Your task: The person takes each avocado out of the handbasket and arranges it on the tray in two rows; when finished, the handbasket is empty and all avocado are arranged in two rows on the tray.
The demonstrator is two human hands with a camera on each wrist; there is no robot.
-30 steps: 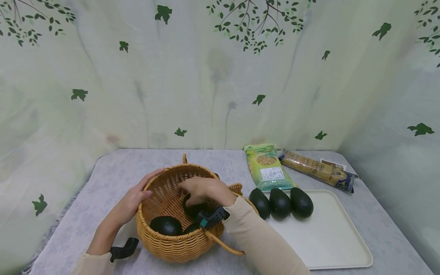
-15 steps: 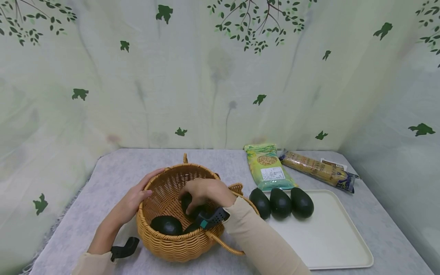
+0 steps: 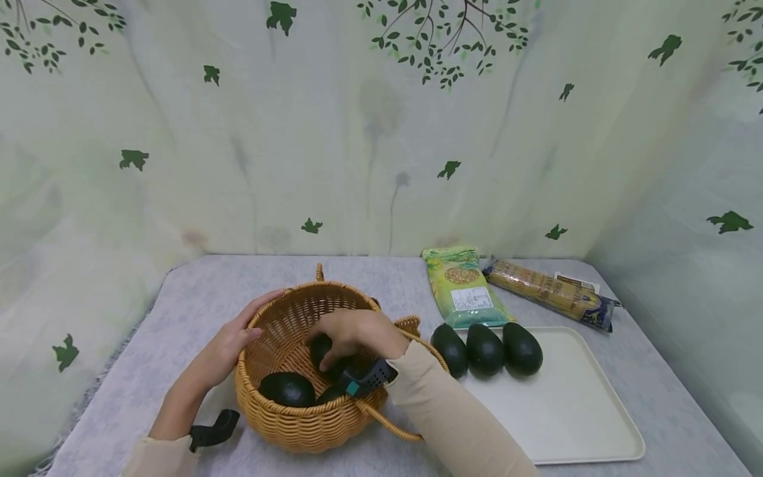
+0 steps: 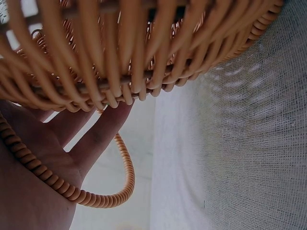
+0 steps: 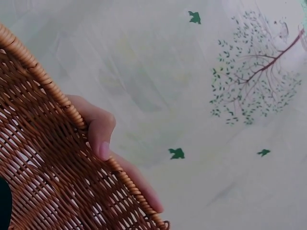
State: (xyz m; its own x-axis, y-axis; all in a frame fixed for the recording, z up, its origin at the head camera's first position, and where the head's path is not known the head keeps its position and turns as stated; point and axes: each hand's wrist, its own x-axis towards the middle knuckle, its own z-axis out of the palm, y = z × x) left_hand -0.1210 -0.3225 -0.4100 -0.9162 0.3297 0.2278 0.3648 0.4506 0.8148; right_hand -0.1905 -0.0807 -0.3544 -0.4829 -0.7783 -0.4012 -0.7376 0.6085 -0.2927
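A round wicker basket [image 3: 310, 427] stands on the cloth-covered table. My left hand [image 3: 229, 348] grips its left rim, thumb hooked over the edge and fingers along the outside; the right wrist view shows that thumb [image 5: 103, 139] too. In the left wrist view the fingers [image 4: 103, 136] lie against the woven wall beside a looped handle [image 4: 125, 167]. My right hand [image 3: 357, 331] reaches inside and holds a dark green avocado [image 3: 320, 346], thumb on its near side, other fingertips hidden. A second avocado [image 3: 287, 389] lies at the front left, and another dark one [image 3: 330, 395] shows partly below the wrist.
Right of the basket, three avocados [image 3: 485, 351] sit in a row at the back left of a white tray [image 3: 572, 411]. Behind the tray lie a green-yellow food packet [image 3: 465, 288] and a long golden packet [image 3: 548, 291]. The basket's other handle [image 3: 390, 424] hangs over its right side.
Inside the basket my right hand has closed its thumb and fingers round the avocado, which has shifted slightly. My left hand stays on the rim.
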